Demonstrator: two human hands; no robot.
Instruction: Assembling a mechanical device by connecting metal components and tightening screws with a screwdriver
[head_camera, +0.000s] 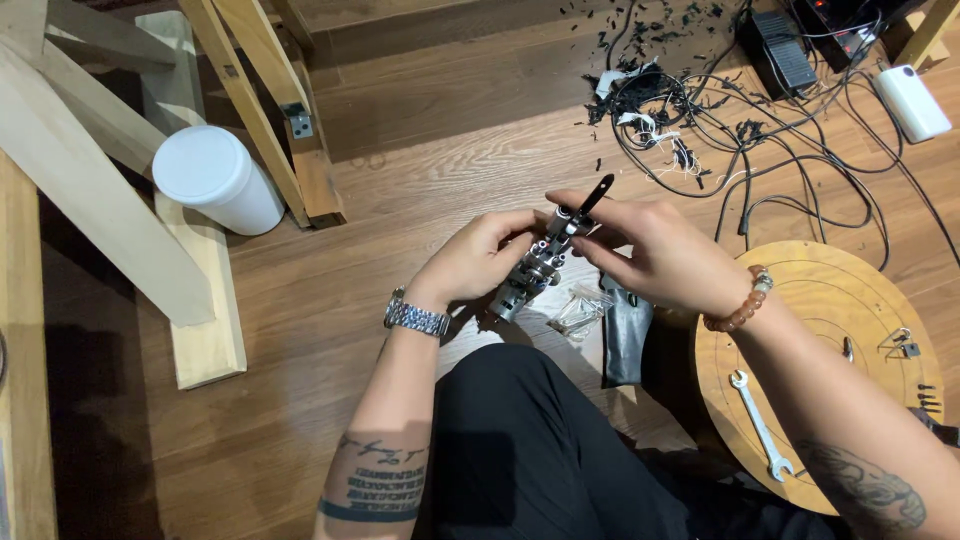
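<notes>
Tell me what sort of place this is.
Probably a home workshop or hobby space, with work done on the wooden floor. Signs: a spanner on a round wooden board, tangled black cables with cut scraps, and timber frame pieces nearby.

One head-worn camera, looking steeply down

The single view sat close above the person's lap and faced the wooden floor (450, 170), with both forearms entering from the bottom edge; no second view shared the scene.
</notes>
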